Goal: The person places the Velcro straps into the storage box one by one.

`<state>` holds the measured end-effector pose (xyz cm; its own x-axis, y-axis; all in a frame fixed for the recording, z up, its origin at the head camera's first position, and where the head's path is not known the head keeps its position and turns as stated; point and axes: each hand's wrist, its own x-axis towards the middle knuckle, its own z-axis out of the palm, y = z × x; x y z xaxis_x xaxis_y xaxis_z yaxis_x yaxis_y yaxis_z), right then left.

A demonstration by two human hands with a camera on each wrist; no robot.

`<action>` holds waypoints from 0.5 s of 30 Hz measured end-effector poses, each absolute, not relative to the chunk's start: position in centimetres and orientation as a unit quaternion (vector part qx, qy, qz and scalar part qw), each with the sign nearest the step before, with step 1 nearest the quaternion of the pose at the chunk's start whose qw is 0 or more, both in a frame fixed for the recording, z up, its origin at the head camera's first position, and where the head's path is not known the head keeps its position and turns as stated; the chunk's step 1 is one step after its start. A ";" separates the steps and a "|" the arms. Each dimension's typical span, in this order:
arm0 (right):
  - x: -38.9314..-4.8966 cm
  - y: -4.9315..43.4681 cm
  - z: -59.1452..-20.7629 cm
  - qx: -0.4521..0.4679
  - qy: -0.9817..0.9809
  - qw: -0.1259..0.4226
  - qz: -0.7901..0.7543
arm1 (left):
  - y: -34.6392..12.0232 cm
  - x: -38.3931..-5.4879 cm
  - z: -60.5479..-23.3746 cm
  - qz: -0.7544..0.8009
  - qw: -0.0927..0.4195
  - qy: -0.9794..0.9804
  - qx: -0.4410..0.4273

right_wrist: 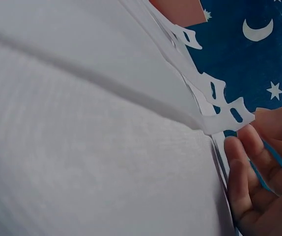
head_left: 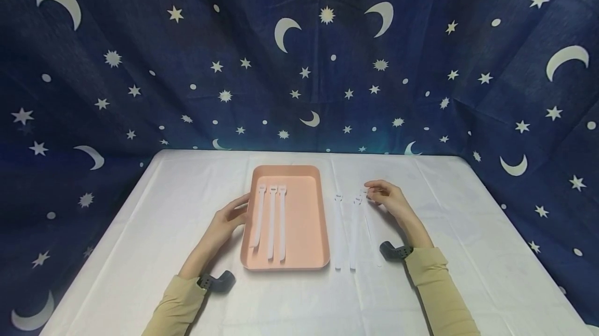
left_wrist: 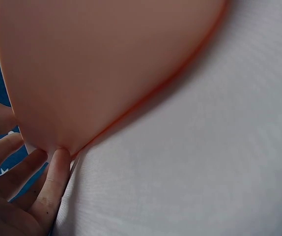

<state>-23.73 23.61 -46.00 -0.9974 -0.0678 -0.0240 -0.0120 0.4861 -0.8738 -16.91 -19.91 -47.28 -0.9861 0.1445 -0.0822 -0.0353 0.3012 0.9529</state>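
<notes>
My left hand (head_left: 226, 218) rests at the left side of a pink tray (head_left: 306, 258), its fingertips (left_wrist: 58, 160) against the outer wall. Three white cable ties (head_left: 272, 224) with slotted heads lie lengthwise in the tray's left half. Right of the tray, my right hand (head_left: 387, 196) pinches the slotted head of another white cable tie (right_wrist: 224, 120) between thumb and finger. That strap (head_left: 370, 229) slants down toward the near side. Two more white cable ties, a left one (head_left: 338, 232) and a right one (head_left: 354, 234), lie between this hand and the tray.
A white cloth (head_left: 299, 305) covers the table. Behind it hangs a dark blue curtain (head_left: 252, 112) with moons and stars. Each wrist wears a dark camera band, one left (head_left: 217, 281) and one right (head_left: 395, 250).
</notes>
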 end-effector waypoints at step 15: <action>-23.9 23.2 -46.4 -0.011 0.871 0.025 -0.491 | -20.0 -17.0 -47.3 0.585 0.076 0.806 0.037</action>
<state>-23.94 23.21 -46.42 -0.9985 -0.0432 -0.0334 0.0062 0.5177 -0.8555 -17.00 -20.03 -47.34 -0.9856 0.1496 -0.0794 -0.0291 0.3124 0.9495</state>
